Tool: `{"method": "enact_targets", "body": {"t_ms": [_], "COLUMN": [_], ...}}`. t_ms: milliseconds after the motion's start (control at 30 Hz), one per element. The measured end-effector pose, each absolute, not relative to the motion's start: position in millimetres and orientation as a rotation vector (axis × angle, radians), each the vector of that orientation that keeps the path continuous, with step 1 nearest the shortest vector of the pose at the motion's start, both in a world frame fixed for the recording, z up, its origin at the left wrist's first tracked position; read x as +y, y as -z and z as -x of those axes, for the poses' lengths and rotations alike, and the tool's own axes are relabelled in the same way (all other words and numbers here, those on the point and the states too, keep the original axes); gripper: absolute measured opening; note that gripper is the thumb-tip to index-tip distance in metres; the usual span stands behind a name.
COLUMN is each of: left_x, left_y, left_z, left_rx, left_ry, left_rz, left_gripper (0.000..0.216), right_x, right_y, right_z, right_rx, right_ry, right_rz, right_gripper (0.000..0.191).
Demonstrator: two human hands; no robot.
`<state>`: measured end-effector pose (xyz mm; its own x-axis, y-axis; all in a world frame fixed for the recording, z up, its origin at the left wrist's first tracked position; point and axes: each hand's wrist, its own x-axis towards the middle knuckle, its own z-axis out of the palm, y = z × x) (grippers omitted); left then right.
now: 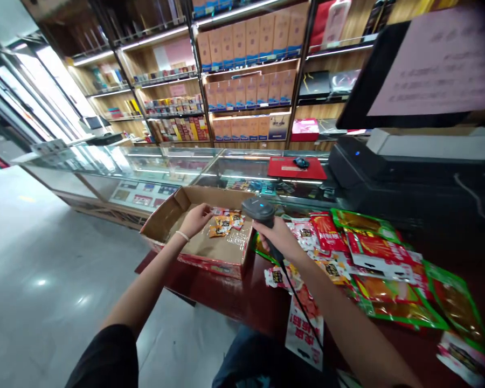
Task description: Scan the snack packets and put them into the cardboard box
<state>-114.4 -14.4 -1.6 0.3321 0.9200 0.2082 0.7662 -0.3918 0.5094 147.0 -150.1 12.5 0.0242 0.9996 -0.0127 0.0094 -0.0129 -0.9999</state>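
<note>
No text can be read with certainty: large red characters are printed on the white packet (305,331) below the right fingers (262,230); the pink paper (436,64), above and rightward, is covered with blurred lines.

Pink sheet (432,64): writing blurred, unreadable. Left hand (195,222): fingertip contact with sachets (218,231) unclear. Right hand (281,237) hides part of scanner (259,208) handle. Left sleeve (107,358) cut off by bottom edge.

We had room inside the box (198,249), on the near side of its small packets (225,222), but its upright walls blocked any low sideways path. Just right of the box, our scanner (258,207) and its cord (293,290) stood in the way; farther right, piled snack bags (372,248) crowded the counter (226,291).
</note>
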Motion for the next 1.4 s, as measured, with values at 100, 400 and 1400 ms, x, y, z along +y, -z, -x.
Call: {"method": "enact_targets", "body": {"t_ms": [100,400,1400], "left_x": [-1.1,40.5,-2.9], "left_y": [12.7,55.0,-15.1], "left_z": [125.8,93.8,83.5], "left_rx": [1.539,1.254,0.922], "left_ry": [-0.529,-0.156,-1.195], "left_rz": [-2.285,-2.482,-1.085], "left_gripper": [0.024,0.031,0.031], "right_x": [-129.9,-98.7,-139.8], "right_y": [-4.2,15.8,-1.7], "right_z": [-128.2,-111.2,-131.0], "right_rx": [-1.237,-1.14,-1.064], "right_ry": [-1.209,-1.201,-1.169], "right_rz": [1.224,1.262,1.101], "right_gripper": [0.033,0.028,0.039]}}
